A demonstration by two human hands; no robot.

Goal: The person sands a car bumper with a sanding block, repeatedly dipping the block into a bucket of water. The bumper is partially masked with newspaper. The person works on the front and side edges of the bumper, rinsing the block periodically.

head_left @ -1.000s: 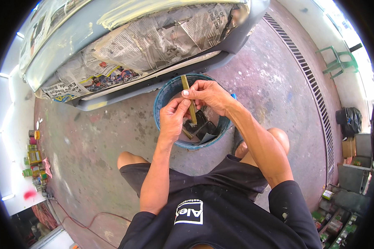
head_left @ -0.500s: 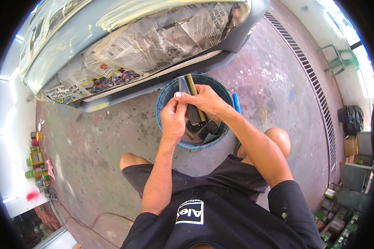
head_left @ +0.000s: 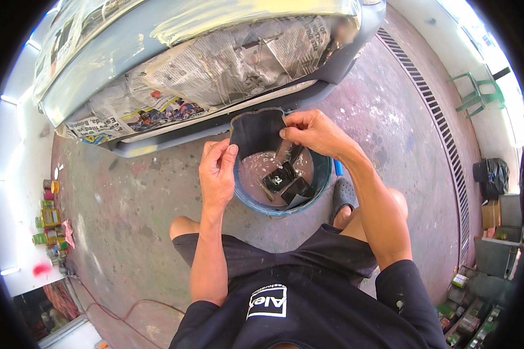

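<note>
I squat over a blue bucket (head_left: 323, 180) of cloudy pinkish water with several dark folded sheets lying in it. Both hands hold one dark sanding sheet (head_left: 256, 132) spread flat above the bucket's far rim. My left hand (head_left: 216, 174) pinches its lower left corner. My right hand (head_left: 311, 132) grips its right edge. Just beyond the sheet is a car's grey bumper (head_left: 157, 142), its upper part masked with newspaper (head_left: 215, 70).
The stained concrete floor (head_left: 116, 198) surrounds me. Small paint cans (head_left: 49, 218) line the left wall. A drain grate (head_left: 442, 134) runs along the right, with a green chair (head_left: 474, 93), a black bag (head_left: 492, 174) and boxes beyond. A red cable (head_left: 119, 308) lies on the floor behind.
The folded strip held upright between both hands has been opened out into a flat sheet. My hands moved apart and up toward the bumper.
</note>
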